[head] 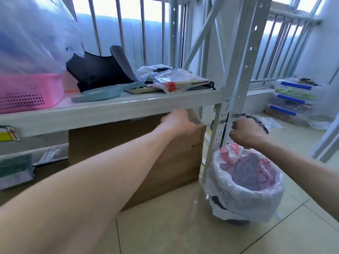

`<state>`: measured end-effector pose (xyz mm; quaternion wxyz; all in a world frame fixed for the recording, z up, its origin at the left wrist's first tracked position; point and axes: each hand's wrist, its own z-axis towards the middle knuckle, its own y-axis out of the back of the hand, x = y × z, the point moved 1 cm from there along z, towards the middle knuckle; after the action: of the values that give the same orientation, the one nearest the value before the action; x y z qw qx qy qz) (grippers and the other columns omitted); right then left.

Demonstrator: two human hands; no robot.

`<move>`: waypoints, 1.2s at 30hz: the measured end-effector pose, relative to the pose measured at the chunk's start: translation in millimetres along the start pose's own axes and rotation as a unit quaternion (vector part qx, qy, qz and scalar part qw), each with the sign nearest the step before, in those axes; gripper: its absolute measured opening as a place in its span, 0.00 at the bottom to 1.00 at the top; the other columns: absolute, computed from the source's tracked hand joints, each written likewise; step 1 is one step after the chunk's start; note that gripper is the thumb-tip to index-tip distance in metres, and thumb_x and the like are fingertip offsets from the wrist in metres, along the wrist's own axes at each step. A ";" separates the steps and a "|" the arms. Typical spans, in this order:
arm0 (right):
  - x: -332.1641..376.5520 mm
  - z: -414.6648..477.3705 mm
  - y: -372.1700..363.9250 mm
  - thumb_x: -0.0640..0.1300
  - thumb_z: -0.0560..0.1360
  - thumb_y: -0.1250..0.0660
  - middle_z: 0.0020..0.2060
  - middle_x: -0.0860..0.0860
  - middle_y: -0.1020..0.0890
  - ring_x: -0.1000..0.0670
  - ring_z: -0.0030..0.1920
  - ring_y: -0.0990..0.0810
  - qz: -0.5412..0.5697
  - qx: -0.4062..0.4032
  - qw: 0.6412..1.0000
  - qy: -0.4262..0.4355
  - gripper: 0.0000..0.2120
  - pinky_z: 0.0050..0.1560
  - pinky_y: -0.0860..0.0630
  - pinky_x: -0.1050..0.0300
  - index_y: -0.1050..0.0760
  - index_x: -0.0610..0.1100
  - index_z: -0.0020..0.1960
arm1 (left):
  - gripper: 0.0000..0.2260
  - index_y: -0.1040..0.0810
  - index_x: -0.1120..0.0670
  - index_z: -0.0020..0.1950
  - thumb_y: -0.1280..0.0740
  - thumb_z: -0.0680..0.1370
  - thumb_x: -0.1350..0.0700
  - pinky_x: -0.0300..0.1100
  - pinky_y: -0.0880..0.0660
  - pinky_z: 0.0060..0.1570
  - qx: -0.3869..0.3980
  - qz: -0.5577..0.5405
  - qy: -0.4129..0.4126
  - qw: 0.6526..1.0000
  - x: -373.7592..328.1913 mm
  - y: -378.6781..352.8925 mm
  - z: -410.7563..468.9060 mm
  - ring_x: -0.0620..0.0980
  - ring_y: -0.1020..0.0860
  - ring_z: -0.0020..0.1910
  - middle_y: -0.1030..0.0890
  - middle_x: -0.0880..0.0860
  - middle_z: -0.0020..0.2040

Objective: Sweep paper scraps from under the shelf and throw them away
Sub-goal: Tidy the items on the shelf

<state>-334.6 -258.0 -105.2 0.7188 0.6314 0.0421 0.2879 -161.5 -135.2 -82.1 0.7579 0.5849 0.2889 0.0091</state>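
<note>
A grey metal shelf (pixel 113 107) stands in front of me, and a large cardboard box (pixel 176 162) sits on the floor under its lowest board. My left hand (pixel 178 121) reaches under the board and grips the box's upper right corner. My right hand (pixel 245 131) is closed in a fist beside the shelf's front upright (pixel 238 74), with nothing visible in it. Below that hand stands a waste bin (pixel 245 184) lined with a white plastic bag. A blue-grey dustpan (pixel 99 94) lies on the shelf board. No paper scraps show under the shelf; the box hides that space.
On the shelf are a pink basket (pixel 27 92), dark shoe parts (pixel 99 70) and plastic bags. Stacked clear boxes with blue labels (pixel 297 96) stand at the far right by the barred window. Crumpled white plastic (pixel 271 121) lies on the tiled floor behind the bin.
</note>
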 end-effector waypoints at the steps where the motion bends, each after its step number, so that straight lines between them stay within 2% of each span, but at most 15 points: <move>1: 11.5 2.8 7.4 0.38 0.68 0.38 0.33 0.43 0.22 0.44 0.32 0.21 0.006 0.003 1.000 0.011 0.05 0.34 0.21 0.53 0.27 0.39 0.34 | 0.10 0.23 0.52 0.55 0.34 0.76 0.49 0.44 0.27 0.42 -0.004 0.002 -0.004 1.000 0.6 14.8 -0.5 0.50 0.23 0.45 0.22 0.50 0.49; 3: 35.4 8.5 24.1 0.39 0.70 0.37 0.33 0.43 0.22 0.44 0.32 0.22 0.010 0.010 0.999 0.037 0.06 0.34 0.22 0.53 0.27 0.39 0.35 | 0.11 0.21 0.52 0.55 0.35 0.76 0.49 0.44 0.27 0.45 -0.013 0.016 -0.011 1.000 1.6 42.7 -1.9 0.51 0.23 0.48 0.21 0.50 0.52; 6: 70.0 17.4 48.6 0.36 0.70 0.38 0.30 0.45 0.26 0.46 0.30 0.28 0.020 0.017 0.997 0.069 0.08 0.32 0.31 0.55 0.30 0.40 0.33 | 0.13 0.21 0.52 0.57 0.34 0.75 0.50 0.48 0.23 0.54 -0.026 0.028 -0.021 0.999 4.6 80.1 -0.6 0.53 0.23 0.52 0.23 0.52 0.55; 8: 93.3 24.3 63.4 0.35 0.69 0.38 0.28 0.46 0.29 0.48 0.29 0.31 0.025 0.009 0.995 0.093 0.09 0.31 0.33 0.55 0.32 0.41 0.32 | 0.14 0.21 0.51 0.57 0.35 0.74 0.49 0.49 0.23 0.55 -0.045 0.038 -0.024 0.998 9.5 104.1 1.5 0.53 0.23 0.53 0.22 0.51 0.56; 11: 127.8 36.2 79.7 0.35 0.69 0.37 0.29 0.46 0.28 0.48 0.30 0.29 0.008 -0.009 0.992 0.123 0.09 0.30 0.35 0.58 0.32 0.41 0.31 | 0.15 0.21 0.50 0.57 0.36 0.75 0.45 0.47 0.23 0.53 -0.082 0.065 -0.025 0.994 20.7 139.7 4.7 0.54 0.23 0.52 0.22 0.50 0.56; 14: 163.5 49.9 84.5 0.36 0.69 0.37 0.33 0.43 0.23 0.42 0.38 0.23 0.017 -0.017 0.989 0.145 0.04 0.36 0.29 0.57 0.24 0.37 0.37 | 0.13 0.22 0.48 0.59 0.35 0.76 0.48 0.46 0.25 0.52 -0.101 0.086 0.012 0.991 41.7 171.3 6.2 0.54 0.23 0.53 0.22 0.50 0.57; 18: 205.7 70.9 80.2 0.35 0.68 0.37 0.38 0.40 0.17 0.41 0.41 0.20 0.045 -0.021 0.982 0.184 0.09 0.46 0.21 0.52 0.18 0.36 0.40 | 0.10 0.22 0.44 0.55 0.33 0.74 0.51 0.44 0.25 0.48 -0.102 0.087 0.051 0.990 81.1 198.3 4.2 0.53 0.22 0.53 0.21 0.48 0.56; 20: 221.1 79.0 78.9 0.35 0.68 0.37 0.39 0.40 0.17 0.40 0.45 0.19 0.049 -0.010 0.981 0.189 0.09 0.51 0.20 0.48 0.19 0.35 0.42 | 0.15 0.23 0.45 0.59 0.32 0.73 0.51 0.45 0.26 0.50 -0.097 0.088 0.078 0.988 100.7 204.5 1.7 0.52 0.23 0.55 0.22 0.47 0.57; 24: 238.5 92.5 77.3 0.34 0.67 0.39 0.37 0.41 0.19 0.39 0.45 0.19 0.042 0.027 0.980 0.194 0.07 0.48 0.19 0.46 0.22 0.36 0.37 | 0.18 0.24 0.44 0.63 0.32 0.73 0.49 0.48 0.25 0.55 -0.096 0.089 0.097 0.987 129.4 209.5 -4.9 0.51 0.24 0.57 0.21 0.48 0.60; 28: 245.0 107.6 77.8 0.35 0.69 0.38 0.44 0.41 0.18 0.40 0.47 0.19 0.042 0.043 0.979 0.193 0.10 0.52 0.20 0.45 0.19 0.35 0.45 | 0.18 0.26 0.45 0.65 0.32 0.75 0.49 0.46 0.28 0.56 -0.082 0.103 0.103 0.986 146.8 207.6 -9.3 0.50 0.26 0.61 0.22 0.46 0.61; 31: 252.1 115.1 79.1 0.34 0.69 0.37 0.44 0.38 0.17 0.39 0.47 0.18 0.043 0.044 0.978 0.201 0.11 0.52 0.19 0.44 0.18 0.34 0.46 | 0.19 0.26 0.46 0.67 0.33 0.76 0.51 0.46 0.29 0.56 -0.073 0.115 0.101 0.986 150.4 205.8 -10.1 0.51 0.28 0.63 0.23 0.47 0.64; 33: 258.5 117.5 79.4 0.34 0.69 0.37 0.42 0.39 0.17 0.40 0.46 0.18 0.039 0.045 0.976 0.208 0.09 0.51 0.19 0.45 0.18 0.34 0.44 | 0.18 0.26 0.46 0.66 0.34 0.76 0.51 0.46 0.29 0.57 -0.067 0.112 0.096 0.987 149.3 204.2 -8.5 0.51 0.28 0.63 0.23 0.48 0.65; 36: 269.1 117.7 79.6 0.32 0.69 0.38 0.36 0.43 0.19 0.42 0.41 0.21 0.042 0.052 0.973 0.219 0.08 0.43 0.20 0.52 0.21 0.37 0.35 | 0.17 0.25 0.43 0.64 0.35 0.75 0.48 0.49 0.27 0.62 -0.063 0.107 0.096 0.988 146.9 200.4 -6.7 0.50 0.25 0.62 0.23 0.47 0.65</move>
<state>-89.9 -233.4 74.0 0.6455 0.5904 0.1867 0.4471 22.8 -14.3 32.8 0.7566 0.5597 0.2951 0.1650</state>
